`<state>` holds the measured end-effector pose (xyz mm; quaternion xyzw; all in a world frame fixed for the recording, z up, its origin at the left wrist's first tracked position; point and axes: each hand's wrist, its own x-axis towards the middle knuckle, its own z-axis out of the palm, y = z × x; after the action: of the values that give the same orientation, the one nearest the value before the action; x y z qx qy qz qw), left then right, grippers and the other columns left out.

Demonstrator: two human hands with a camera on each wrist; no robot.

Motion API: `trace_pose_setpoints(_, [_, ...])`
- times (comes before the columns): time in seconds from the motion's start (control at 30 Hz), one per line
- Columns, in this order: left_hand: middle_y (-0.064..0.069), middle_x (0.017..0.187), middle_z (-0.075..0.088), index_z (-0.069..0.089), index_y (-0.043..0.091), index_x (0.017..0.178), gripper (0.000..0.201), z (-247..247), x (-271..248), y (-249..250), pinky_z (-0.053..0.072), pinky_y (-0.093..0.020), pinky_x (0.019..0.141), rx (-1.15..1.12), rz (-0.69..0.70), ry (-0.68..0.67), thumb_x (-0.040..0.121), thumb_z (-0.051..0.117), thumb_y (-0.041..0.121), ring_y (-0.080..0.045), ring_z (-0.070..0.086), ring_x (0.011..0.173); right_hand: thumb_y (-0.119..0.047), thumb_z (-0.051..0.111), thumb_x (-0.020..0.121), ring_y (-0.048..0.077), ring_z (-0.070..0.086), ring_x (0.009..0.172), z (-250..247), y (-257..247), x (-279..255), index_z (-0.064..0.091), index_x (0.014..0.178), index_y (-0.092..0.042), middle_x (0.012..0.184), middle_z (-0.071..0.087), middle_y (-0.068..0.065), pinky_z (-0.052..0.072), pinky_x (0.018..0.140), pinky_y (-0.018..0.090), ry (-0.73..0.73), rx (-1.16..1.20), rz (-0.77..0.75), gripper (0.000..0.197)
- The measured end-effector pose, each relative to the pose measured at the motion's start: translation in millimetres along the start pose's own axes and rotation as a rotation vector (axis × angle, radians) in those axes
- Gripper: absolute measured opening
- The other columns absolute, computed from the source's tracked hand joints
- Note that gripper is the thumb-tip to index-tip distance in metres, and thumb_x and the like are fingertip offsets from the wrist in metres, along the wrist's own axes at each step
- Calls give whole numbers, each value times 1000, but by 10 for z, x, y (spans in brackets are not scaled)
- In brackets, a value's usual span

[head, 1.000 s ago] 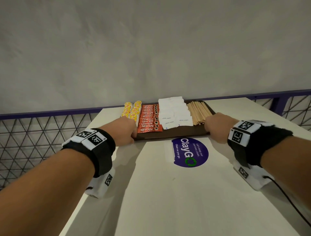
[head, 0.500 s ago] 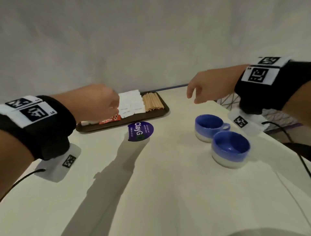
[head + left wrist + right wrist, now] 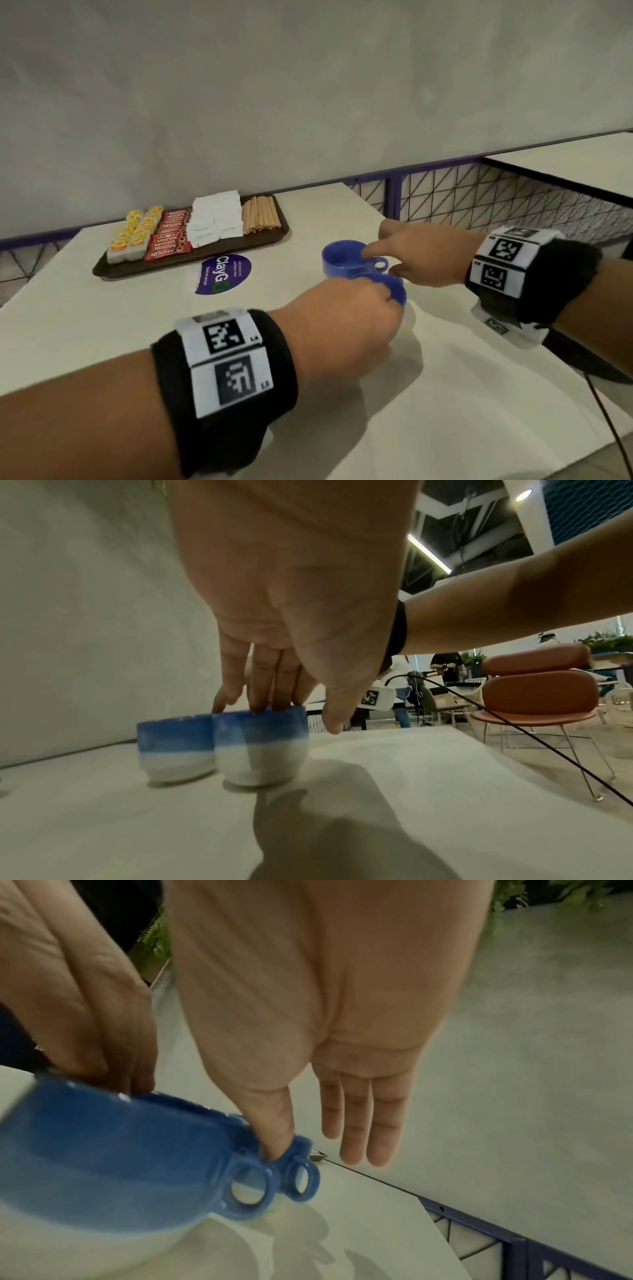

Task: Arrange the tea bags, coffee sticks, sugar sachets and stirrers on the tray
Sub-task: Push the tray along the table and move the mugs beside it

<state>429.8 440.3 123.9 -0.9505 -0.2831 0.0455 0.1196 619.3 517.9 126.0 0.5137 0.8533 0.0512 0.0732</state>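
At the back left of the white table, the brown tray (image 3: 113,270) holds rows of yellow tea bags (image 3: 135,233), red coffee sticks (image 3: 169,236), white sugar sachets (image 3: 214,219) and wooden stirrers (image 3: 260,216). Right of it, two blue-and-white cups stand side by side, the near one (image 3: 397,291) and the far one (image 3: 342,260). My left hand (image 3: 383,294) reaches over the near cup (image 3: 262,745). Its fingertips dip inside the rim and the thumb hangs clear. My right hand (image 3: 387,260) hovers over the far cup with its fingers straight. Its thumb (image 3: 274,1137) touches down between the two handles.
A purple round sticker (image 3: 224,274) lies between tray and cups. A purple mesh railing (image 3: 479,198) runs behind the table, with another table (image 3: 565,161) beyond it. A black cable (image 3: 609,428) trails off the right edge. Orange chairs (image 3: 534,693) stand to the right.
A second ago both hands gripped the tray's front edge. They let go and swung right, and now both are down on the two blue cups.
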Motion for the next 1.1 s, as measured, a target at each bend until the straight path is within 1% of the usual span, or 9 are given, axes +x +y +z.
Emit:
trace_pose_setpoints(0.13, [-11, 88, 68, 64, 8, 94, 7, 185, 106, -155, 43, -34, 59, -79, -3, 51, 88, 63, 5, -29, 65, 76, -34, 54, 101, 19, 60, 91, 118, 89, 231, 63, 127, -33, 116, 52, 0, 52, 79, 34, 3, -3, -61, 27])
trace_pose_setpoints(0.23, [-11, 101, 67, 63, 8, 107, 15, 262, 233, -331, 49, -38, 71, -81, -55, -37, 98, 51, 7, -30, 65, 89, -30, 54, 103, 12, 58, 91, 152, 212, 476, 71, 119, -28, 104, 63, -5, 46, 79, 26, 25, 17, -112, 24])
trace_pose_setpoints(0.37, [-7, 97, 65, 60, 11, 107, 15, 334, 360, -700, 47, -37, 69, 18, -100, -122, 98, 50, 8, -27, 63, 86, -27, 51, 105, 11, 59, 102, 153, 451, 878, 70, 127, -29, 114, 68, -6, 35, 80, 19, 50, -22, -105, 28])
trace_pose_setpoints(0.6, [-1, 92, 57, 63, 14, 115, 18, 579, 749, -1716, 39, -24, 76, -76, -141, -91, 98, 56, 11, -19, 58, 85, -17, 52, 101, 21, 66, 105, 136, 765, 1910, 73, 123, -28, 114, 73, -1, 52, 88, 28, 28, -130, 8, 32])
trace_pose_setpoints(0.73, [-3, 97, 62, 63, 14, 118, 19, 732, 961, -2102, 52, -30, 88, -167, -228, -96, 100, 56, 13, -18, 59, 87, -15, 54, 96, 25, 67, 102, 110, 833, 2361, 75, 116, -25, 111, 74, 1, 55, 91, 38, 9, -161, 54, 31])
trace_pose_setpoints(0.8, [1, 97, 61, 63, 19, 113, 15, 808, 982, -2227, 51, -30, 84, -292, -246, -9, 99, 58, 17, -14, 58, 87, -12, 54, 95, 24, 66, 104, 102, 816, 2476, 75, 118, -25, 113, 74, 0, 54, 93, 38, 11, -137, 57, 34])
trace_pose_setpoints(0.87, [6, 107, 57, 61, 24, 116, 23, 866, 959, -2314, 44, -22, 78, -416, -271, 143, 95, 66, 29, -9, 55, 94, -11, 54, 94, 23, 64, 109, 99, 818, 2532, 74, 121, -25, 119, 73, -2, 51, 97, 36, 16, -85, 60, 37])
trace_pose_setpoints(0.97, [14, 123, 45, 44, 30, 138, 69, 881, 929, -2361, 36, -12, 69, -643, -487, 254, 81, 78, 50, -3, 49, 99, -5, 58, 91, 20, 62, 112, 73, 869, 2509, 62, 133, -23, 128, 67, -3, 49, 98, 33, 18, 106, 118, 46])
trace_pose_setpoints(1.1, [23, 94, 48, 40, 33, 132, 69, 955, 998, -2352, 39, -6, 52, -894, -595, 101, 79, 80, 52, -1, 53, 81, 7, 56, 94, 26, 68, 93, 97, 964, 2437, 41, 145, -10, 133, 63, 8, 59, 73, 32, -18, 650, 303, 55])
